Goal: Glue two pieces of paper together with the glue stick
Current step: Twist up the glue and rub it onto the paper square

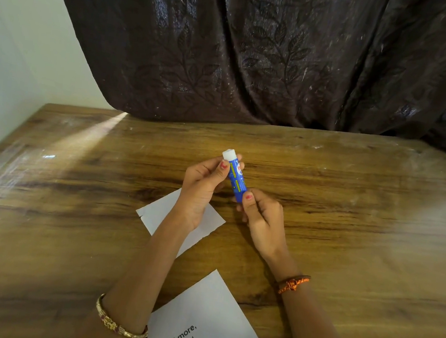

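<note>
A: Starting nearest us, we are seeing the white sheet of paper with black printed words (pixel 209 318) lying flat on the scuffed brown wooden table (pixel 346 237), between our 2 forearms.

B: And just beyond it, we are finding the smaller plain white piece of paper with a torn edge (pixel 157 211), also flat, with our left wrist crossing over it.

A: Above that piece, we are holding the blue cylindrical glue stick with a white cap (pixel 236 177) in both hands, lifted off the table.

B: Our right hand (pixel 262 217) is pinching the lower end of the tube between thumb and curled fingers. Our left hand (pixel 203 186) is curling around the upper end, thumb pressing just under the cap.

A: The long axis is running from the right hand's grip away and slightly left to the white cap, so the cap is pointing away from us. The cap is looking seated, so we are judging uncapping as the step in hand.

B: The left hand is the nearer 1 to the cap, so the pull would be going outward along that axis, we think. Both papers are lying below and toward us from the stick.

A: Farthest off, the dark brown leaf-patterned curtain (pixel 255 62) is hanging behind the table.
</note>
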